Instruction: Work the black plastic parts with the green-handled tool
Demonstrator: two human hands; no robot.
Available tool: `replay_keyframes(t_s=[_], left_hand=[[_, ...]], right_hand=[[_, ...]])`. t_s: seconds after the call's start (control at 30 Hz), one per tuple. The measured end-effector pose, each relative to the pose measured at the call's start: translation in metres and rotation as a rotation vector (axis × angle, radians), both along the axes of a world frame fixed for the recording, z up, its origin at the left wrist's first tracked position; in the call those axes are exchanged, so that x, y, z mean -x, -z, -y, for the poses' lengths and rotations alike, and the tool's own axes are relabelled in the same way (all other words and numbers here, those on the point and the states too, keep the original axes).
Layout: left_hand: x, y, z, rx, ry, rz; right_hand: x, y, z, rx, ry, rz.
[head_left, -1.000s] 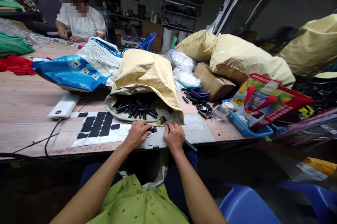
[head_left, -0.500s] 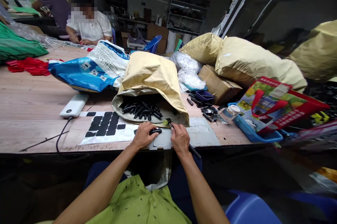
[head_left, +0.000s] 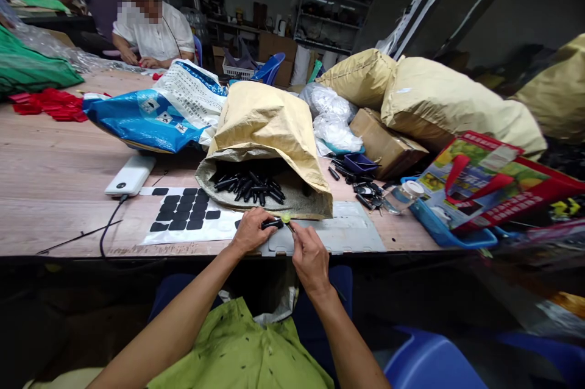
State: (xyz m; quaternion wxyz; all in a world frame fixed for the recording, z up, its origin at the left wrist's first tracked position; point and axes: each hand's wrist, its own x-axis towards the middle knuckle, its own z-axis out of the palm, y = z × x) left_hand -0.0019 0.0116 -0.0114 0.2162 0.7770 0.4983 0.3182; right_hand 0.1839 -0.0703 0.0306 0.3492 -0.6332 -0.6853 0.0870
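Observation:
My left hand (head_left: 251,231) is closed around a short black tube-like piece (head_left: 273,224), which points to the right. Pinched in my right hand (head_left: 311,258) is a small thin-handled tool with a round yellow-green head (head_left: 286,217). That head is at the right end of the black piece; I cannot tell whether they touch. Both hands are over a grey board (head_left: 354,227) at the table's front edge. Just beyond them lies a tan paper sack (head_left: 260,121), its mouth facing me, with several similar black pieces (head_left: 249,186) heaped inside the opening.
A sheet of black stickers (head_left: 223,231) and a white power bank (head_left: 130,175) with a cable lie left. Right are loose black pieces (head_left: 351,174), a clear jar (head_left: 402,197) and a blue tray (head_left: 432,224) holding a shopping bag. Another person (head_left: 153,35) sits across the table.
My right hand has brought the tool's yellow-green head left, up to the end of the black piece. My left hand keeps its hold. The camera view has shifted slightly.

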Motion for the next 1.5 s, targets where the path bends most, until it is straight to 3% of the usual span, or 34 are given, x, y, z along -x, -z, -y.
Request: replay_keyframes(t_s=[0.23, 0.4, 0.57, 0.77, 0.93, 1.27, 1.37, 1.5], left_hand=[[0.001, 0.000, 0.000, 0.005, 0.009, 0.010], [0.001, -0.004, 0.002, 0.018, 0.006, 0.003], [-0.001, -0.006, 0.003, 0.009, -0.017, 0.008], [-0.001, -0.007, 0.003, 0.006, -0.022, 0.001], [-0.001, -0.008, 0.003, 0.005, -0.027, -0.004], [-0.001, -0.006, 0.001, 0.012, -0.014, -0.044], [0.000, -0.019, 0.013, -0.005, 0.017, -0.044], [0.004, -0.037, 0.061, 0.030, 0.198, 0.025]], right_hand=[[0.012, -0.005, 0.001, -0.029, -0.030, -0.031], [0.015, -0.001, 0.000, 0.061, -0.062, -0.026], [-0.001, 0.000, -0.020, -0.010, 0.029, -0.010], [-0.018, 0.018, -0.045, -0.016, 0.169, 0.215], [-0.013, 0.030, -0.045, -0.040, 0.238, 0.359], [-0.011, 0.034, -0.043, -0.061, 0.253, 0.409], [-0.011, 0.036, -0.043, -0.064, 0.254, 0.414], [-0.012, 0.037, -0.044, -0.070, 0.254, 0.406]])
